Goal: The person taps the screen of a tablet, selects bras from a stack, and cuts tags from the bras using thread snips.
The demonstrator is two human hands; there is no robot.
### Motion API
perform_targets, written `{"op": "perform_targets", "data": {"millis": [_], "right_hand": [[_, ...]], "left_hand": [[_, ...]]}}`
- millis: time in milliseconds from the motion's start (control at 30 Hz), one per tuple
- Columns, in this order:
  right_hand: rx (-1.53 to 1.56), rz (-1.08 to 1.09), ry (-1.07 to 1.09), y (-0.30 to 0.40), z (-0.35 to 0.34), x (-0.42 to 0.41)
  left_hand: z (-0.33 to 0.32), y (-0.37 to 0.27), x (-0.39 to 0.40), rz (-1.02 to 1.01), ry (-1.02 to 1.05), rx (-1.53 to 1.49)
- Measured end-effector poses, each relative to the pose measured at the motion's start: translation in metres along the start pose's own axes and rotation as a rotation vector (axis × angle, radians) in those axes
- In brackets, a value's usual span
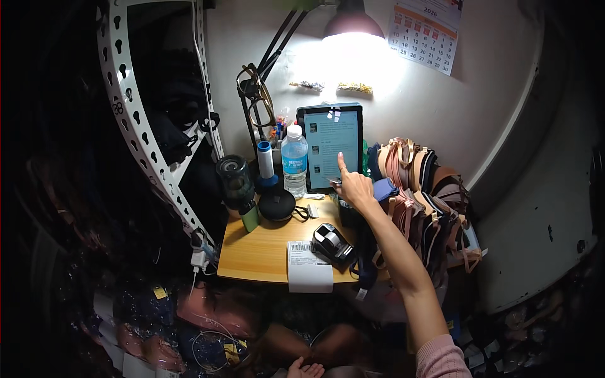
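Observation:
A tablet [333, 141] stands upright against the wall, its lit screen showing rows of text and small pictures. The extended index finger of my right hand [355, 186] is at the screen's lower part; whether it touches cannot be told. My curled fingers hold a small slim object [334, 180], perhaps a pen. At the bottom edge, my left hand [305, 369] lies palm up and holds nothing, partly cut off. On the wooden desk [253, 255], a black tape dispenser [332, 243] rests partly over a printed paper label [309, 274], whose lower end hangs past the front edge.
Left of the tablet stand a water bottle [294, 163], a lint roller [265, 163] and a round black speaker [277, 204]. Stacked bras [416, 198] fill the right side. A lamp [354, 23] shines above. Plastic-wrapped garments [212, 312] lie below the desk; a perforated metal shelf post [137, 118] stands left.

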State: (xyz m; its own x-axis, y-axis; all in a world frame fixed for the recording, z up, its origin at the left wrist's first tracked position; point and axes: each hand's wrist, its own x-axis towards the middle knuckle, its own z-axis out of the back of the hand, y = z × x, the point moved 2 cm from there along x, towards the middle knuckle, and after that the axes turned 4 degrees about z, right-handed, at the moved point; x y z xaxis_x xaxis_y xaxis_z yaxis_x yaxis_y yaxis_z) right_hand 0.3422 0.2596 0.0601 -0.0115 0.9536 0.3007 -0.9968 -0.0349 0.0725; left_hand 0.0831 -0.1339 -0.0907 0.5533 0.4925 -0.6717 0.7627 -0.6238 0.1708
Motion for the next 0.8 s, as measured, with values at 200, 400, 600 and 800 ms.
{"op": "perform_targets", "data": {"millis": [200,400,600,800], "right_hand": [[-0.179,0.09,0.09,-0.007,-0.03,-0.013],[-0.172,0.094,0.037,-0.013,-0.02,-0.015],[0.392,0.37,0.001,0.072,0.052,-0.125],[0.312,0.484,0.782,0.089,0.011,-0.324]], "left_hand": [[-0.002,-0.003,0.007,0.045,-0.135,-0.064],[0.002,-0.003,0.011,0.177,-0.015,-0.126],[-0.014,0.002,0.0,0.044,-0.162,-0.061],[0.028,0.008,0.015,0.076,0.32,-0.08]]}}
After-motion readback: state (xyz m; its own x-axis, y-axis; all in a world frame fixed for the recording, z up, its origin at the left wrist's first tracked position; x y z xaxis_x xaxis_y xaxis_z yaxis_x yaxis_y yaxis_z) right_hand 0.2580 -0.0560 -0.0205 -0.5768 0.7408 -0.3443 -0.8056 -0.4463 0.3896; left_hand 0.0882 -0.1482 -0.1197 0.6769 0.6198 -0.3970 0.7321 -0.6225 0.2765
